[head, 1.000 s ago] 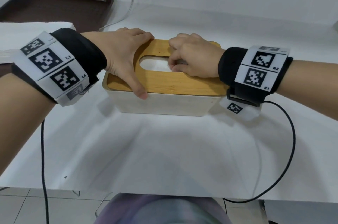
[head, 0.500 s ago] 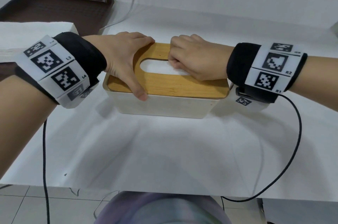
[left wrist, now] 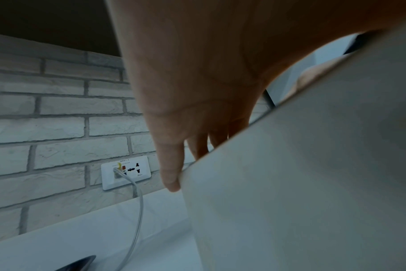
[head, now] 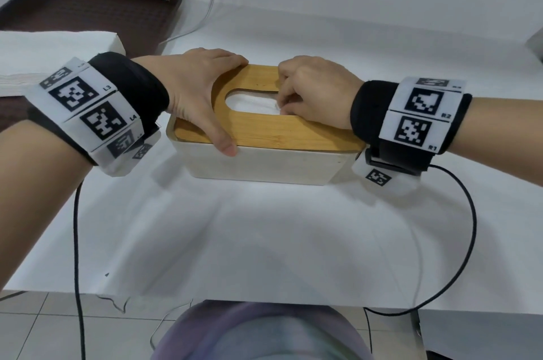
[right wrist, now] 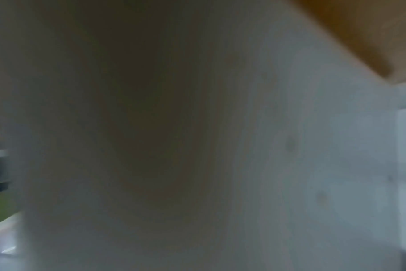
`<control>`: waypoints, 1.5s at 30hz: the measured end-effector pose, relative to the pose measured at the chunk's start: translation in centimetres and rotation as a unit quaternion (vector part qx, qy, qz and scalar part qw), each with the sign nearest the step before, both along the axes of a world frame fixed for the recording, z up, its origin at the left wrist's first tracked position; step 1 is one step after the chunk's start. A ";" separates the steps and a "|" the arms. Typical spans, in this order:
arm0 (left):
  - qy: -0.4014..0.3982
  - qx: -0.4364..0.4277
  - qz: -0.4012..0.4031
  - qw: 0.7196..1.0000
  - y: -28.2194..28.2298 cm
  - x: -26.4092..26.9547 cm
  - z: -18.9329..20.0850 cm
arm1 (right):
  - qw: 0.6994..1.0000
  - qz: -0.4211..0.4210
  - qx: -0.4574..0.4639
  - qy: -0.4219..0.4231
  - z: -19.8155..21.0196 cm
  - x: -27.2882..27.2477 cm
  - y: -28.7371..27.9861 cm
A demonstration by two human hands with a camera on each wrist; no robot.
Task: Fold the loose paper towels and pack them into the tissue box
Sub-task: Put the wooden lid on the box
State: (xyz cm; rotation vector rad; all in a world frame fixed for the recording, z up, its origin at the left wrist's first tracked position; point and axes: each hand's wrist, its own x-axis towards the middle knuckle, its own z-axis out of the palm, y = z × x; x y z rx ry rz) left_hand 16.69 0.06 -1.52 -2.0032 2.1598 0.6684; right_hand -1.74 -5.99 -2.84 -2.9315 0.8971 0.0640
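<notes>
The tissue box has a white body and a bamboo lid with an oval slot. White paper towel shows in that slot. My left hand clamps the left end of the box, thumb over the near edge and fingers over the far edge. In the left wrist view those fingers run down the box's far wall. My right hand is curled at the slot's right end and pinches the towel there. The right wrist view is a blur of box wall and lid.
A stack of white paper towels lies at the left, partly over a dark brown tray. A pale cable runs to a wall socket. Black wrist cables hang over the table's near edge.
The right hand's fingers have shifted a little at the right end of the slot, and more white towel shows there now. The left hand keeps its hold on the box.
</notes>
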 end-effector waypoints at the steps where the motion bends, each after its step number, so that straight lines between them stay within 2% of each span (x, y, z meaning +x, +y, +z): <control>1: -0.001 0.001 0.001 1.000 0.0 0.0 0.0 | 1.000 -0.008 0.009 -0.006 -0.1 0.0 0.0; 7: -0.019 0.012 0.001 1.000 -0.3 -0.2 0.2 | 0.999 0.024 0.040 -0.027 0.3 -0.4 -0.1; 15: -0.015 0.014 -0.001 1.000 -0.4 0.0 0.1 | 0.993 0.104 -0.051 0.009 0.4 -1.4 1.2; 18: -0.014 0.011 -0.002 1.000 -0.5 0.1 0.0 | 0.995 0.096 -0.004 0.014 0.4 -1.3 1.5; 21: -0.014 0.007 -0.003 1.000 -0.5 0.2 -0.2 | 0.995 0.051 0.090 -0.001 0.5 -1.2 1.5; 25: 0.009 -0.002 0.002 1.000 -0.6 0.5 -0.8 | 0.977 -0.006 0.187 -0.099 1.3 -1.1 1.4; 28: 0.075 -0.005 -0.016 0.997 -0.7 0.9 -1.0 | 0.965 -0.006 0.223 -0.138 1.7 -0.8 1.3; 30: 0.118 -0.016 -0.010 0.993 -0.6 0.8 -0.9 | 0.967 0.012 0.207 -0.146 1.6 -0.8 1.4; 32: 0.119 -0.046 -0.012 0.992 -0.5 0.2 -0.8 | 0.972 0.036 0.161 -0.170 1.2 -1.1 1.6; 34: 0.100 -0.090 -0.065 0.989 -0.7 -0.4 -1.6 | 0.971 0.058 0.116 -0.202 0.7 -1.4 2.1; 36: 0.119 -0.121 -0.115 0.979 -0.8 -0.8 -2.7 | 0.970 0.058 0.081 -0.221 0.2 -1.7 2.5; 38: 0.155 -0.133 -0.106 0.973 -0.8 -0.9 -3.0 | 0.976 0.020 0.062 -0.207 -0.2 -2.3 2.4; 41: 0.176 -0.169 -0.103 0.964 -0.7 -1.0 -3.2 | 0.991 -0.068 0.021 -0.115 -0.9 -3.6 1.7; 43: 0.181 -0.199 -0.091 0.959 -0.5 -1.2 -3.5 | 0.987 -0.099 0.011 -0.126 -1.3 -4.1 1.8; 45: 0.195 -0.242 -0.082 0.947 -0.3 -1.4 -3.8 | 0.979 -0.108 0.011 -0.174 -1.8 -4.1 2.3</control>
